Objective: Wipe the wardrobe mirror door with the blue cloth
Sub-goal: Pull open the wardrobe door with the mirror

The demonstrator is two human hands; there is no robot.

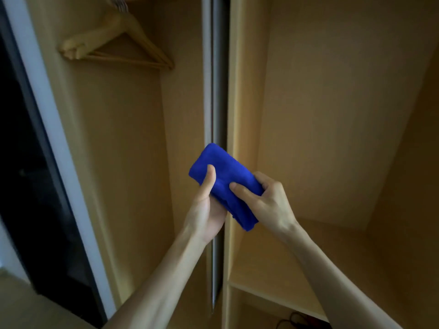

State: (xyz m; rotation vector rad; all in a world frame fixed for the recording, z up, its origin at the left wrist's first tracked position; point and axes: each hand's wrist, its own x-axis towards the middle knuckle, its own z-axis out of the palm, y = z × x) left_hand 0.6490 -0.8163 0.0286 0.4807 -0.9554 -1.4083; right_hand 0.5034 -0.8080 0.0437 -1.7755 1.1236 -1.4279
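The folded blue cloth (225, 184), soft and plush with no readable label, is held in front of a grey metal door edge (217, 91). The left hand (206, 210) and right hand (266, 203) both clasp it, thumbs on top. Wooden hangers (114, 41) hang far left inside the pale wood wardrobe (332, 115).
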